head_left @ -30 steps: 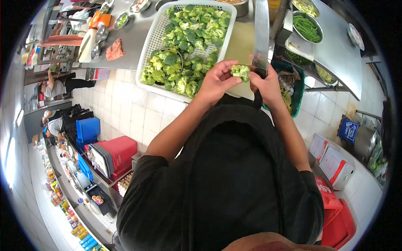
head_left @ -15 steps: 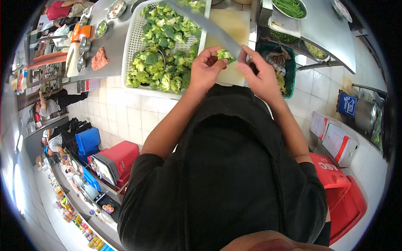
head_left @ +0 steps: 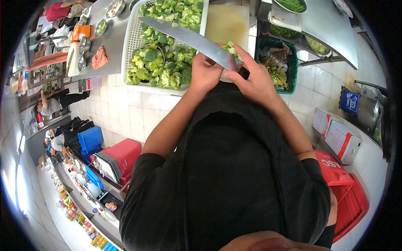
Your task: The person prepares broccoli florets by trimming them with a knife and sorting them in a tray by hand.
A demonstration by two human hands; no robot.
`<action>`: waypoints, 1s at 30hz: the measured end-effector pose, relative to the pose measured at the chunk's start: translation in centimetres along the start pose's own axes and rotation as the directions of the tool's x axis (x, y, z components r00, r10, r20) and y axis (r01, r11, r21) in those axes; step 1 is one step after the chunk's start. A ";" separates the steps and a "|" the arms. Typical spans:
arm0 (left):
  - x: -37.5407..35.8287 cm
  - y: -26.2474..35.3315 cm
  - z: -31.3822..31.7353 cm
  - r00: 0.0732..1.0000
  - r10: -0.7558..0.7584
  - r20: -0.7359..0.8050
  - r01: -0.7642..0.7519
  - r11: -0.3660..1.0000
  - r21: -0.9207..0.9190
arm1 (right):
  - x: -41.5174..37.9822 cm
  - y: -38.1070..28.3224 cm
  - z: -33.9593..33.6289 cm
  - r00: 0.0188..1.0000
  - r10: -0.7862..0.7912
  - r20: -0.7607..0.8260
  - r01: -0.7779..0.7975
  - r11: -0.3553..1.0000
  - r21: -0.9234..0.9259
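A large knife (head_left: 188,39) is gripped at its handle end by my right hand (head_left: 256,78), its blade pointing left over the basket. My left hand (head_left: 205,74) is closed behind the blade near the handle; a broccoli piece (head_left: 229,47) shows just beyond the blade, between the hands, and the fingers' hold on it is partly hidden. The white perforated basket (head_left: 130,46) on the left holds many broccoli florets (head_left: 153,62) and a round metal rim among them. Behind my hands lies a pale, stained cutting board (head_left: 226,25).
A green crate (head_left: 295,79) of trimmings stands right of the board. Bowls of green vegetables (head_left: 291,5) sit at the upper right. A pink cloth (head_left: 99,57) lies on the left counter. Red bins (head_left: 356,205) stand at lower right. Several people are at the far left.
The knife blade has swung down and across, in front of the broccoli piece. My right hand has moved left and down, closer to my left hand.
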State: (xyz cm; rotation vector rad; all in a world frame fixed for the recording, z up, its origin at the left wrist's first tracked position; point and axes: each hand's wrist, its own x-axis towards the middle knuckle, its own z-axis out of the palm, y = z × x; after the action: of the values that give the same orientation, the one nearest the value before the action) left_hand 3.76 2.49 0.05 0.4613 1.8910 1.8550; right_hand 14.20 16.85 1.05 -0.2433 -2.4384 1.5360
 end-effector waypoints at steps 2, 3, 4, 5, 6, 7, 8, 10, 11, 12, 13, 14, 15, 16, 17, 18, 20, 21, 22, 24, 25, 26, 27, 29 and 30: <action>0.0 0.0 0.0 1.000 0.001 -0.010 -0.001 1.000 0.011 | 0.0 -0.2 0.2 1.000 -0.013 -0.021 0.013 1.000 0.024; -0.1 0.1 0.1 1.000 0.001 -0.018 -0.001 1.000 0.008 | 0.0 -0.3 0.1 1.000 -0.006 -0.009 0.006 1.000 0.025; -0.2 0.3 0.2 1.000 0.001 -0.026 -0.001 1.000 0.005 | 0.0 -0.4 0.0 1.000 0.001 0.003 -0.001 1.000 0.026; -0.2 0.4 0.3 1.000 0.002 -0.025 -0.002 1.000 -0.001 | 0.1 -0.4 0.0 1.000 0.007 0.014 -0.008 1.000 0.027; -0.2 0.5 0.3 1.000 0.004 -0.024 -0.004 1.000 -0.007 | 0.1 -0.3 0.1 1.000 -0.006 -0.007 0.006 0.999 0.047; -0.2 0.6 0.3 1.000 0.004 -0.024 -0.005 1.000 -0.013 | 0.1 -0.1 0.4 0.999 -0.018 -0.029 0.020 0.998 0.067; -0.2 0.8 0.4 1.000 0.004 -0.031 -0.004 1.000 -0.009 | 0.1 -0.1 0.5 0.998 -0.029 -0.050 0.034 0.996 0.088; -0.3 1.0 0.6 0.999 0.001 -0.045 -0.001 1.000 -0.001 | 0.4 -0.8 0.2 0.999 0.045 -0.020 -0.043 0.996 0.081; -0.3 1.0 0.7 0.999 0.021 -0.036 -0.021 1.000 0.008 | 0.5 -1.0 0.0 0.997 0.081 -0.005 -0.080 0.994 0.076; -0.2 0.8 0.7 0.999 0.041 -0.026 -0.041 0.999 0.016 | 0.6 -0.7 0.2 0.997 0.067 -0.031 -0.064 0.995 0.080; -0.1 0.6 0.7 0.998 0.061 -0.017 -0.060 0.998 0.025 | 0.8 -0.1 0.5 0.997 0.052 -0.056 -0.047 0.995 0.083; 0.0 0.3 0.6 0.997 0.074 -0.008 -0.073 0.997 0.005 | 1.0 0.3 0.7 0.996 0.038 -0.081 -0.031 0.996 0.087; 0.1 0.0 0.6 0.996 0.086 0.000 -0.086 0.996 -0.015 | 1.2 0.5 0.7 0.994 0.053 -0.094 -0.042 0.992 0.118; 0.0 -0.1 0.6 0.995 0.098 0.007 -0.098 0.995 -0.036 | 1.3 0.7 0.7 0.992 0.069 -0.106 -0.053 0.987 0.149; 0.0 -0.2 0.6 0.998 0.068 -0.003 -0.068 0.997 -0.024 | 1.4 0.9 0.6 0.990 0.086 -0.115 -0.064 0.981 0.181; -0.1 0.2 0.5 0.999 0.038 -0.015 -0.038 0.999 -0.012 | 1.5 1.2 0.5 0.987 0.087 -0.133 -0.058 0.976 0.210; -0.1 0.2 0.0 0.999 0.048 -0.025 -0.048 0.998 0.034 | 1.5 2.5 -0.2 0.983 0.087 -0.163 -0.041 0.962 0.269; 0.0 -0.1 -0.6 0.996 0.088 -0.020 -0.086 0.994 0.069 | 1.4 3.1 -0.6 0.981 0.088 -0.175 -0.031 0.953 0.301; 0.1 -0.2 -1.3 0.992 0.127 -0.016 -0.124 0.987 0.106 | 1.2 3.4 -1.4 0.974 0.101 -0.202 -0.054 0.972 0.228; -0.1 0.0 -3.0 0.965 0.261 -0.017 -0.246 0.927 0.283 | 0.6 5.1 -3.2 0.957 0.118 -0.266 -0.084 0.987 0.138; -0.5 0.3 -4.0 0.947 0.322 -0.012 -0.294 0.880 0.373 | 0.2 6.3 -3.8 0.946 0.127 -0.298 -0.093 0.988 0.123; -0.9 0.8 -4.9 0.934 0.355 -0.031 -0.303 0.837 0.456 | -0.5 6.7 -4.4 0.937 0.221 -0.270 -0.172 0.966 0.195; -1.4 1.4 -5.9 0.917 0.397 -0.048 -0.321 0.802 0.504 | -1.2 7.2 -5.3 0.920 0.313 -0.237 -0.251 0.933 0.258; -2.5 2.5 -8.1 0.877 0.477 -0.063 -0.354 0.728 0.588 | -2.8 11.8 -6.3 0.919 0.258 -0.296 -0.229 0.965 0.130; -3.0 2.2 -9.8 0.867 0.490 -0.086 -0.351 0.725 0.593 | -3.6 13.5 -6.9 0.930 0.233 -0.284 -0.215 0.972 0.093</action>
State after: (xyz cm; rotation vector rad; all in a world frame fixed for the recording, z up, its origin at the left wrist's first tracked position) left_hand 0.89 -7.26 2.45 0.9785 2.6994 1.6199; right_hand 19.82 27.58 -8.75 -0.7074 -2.1876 1.5316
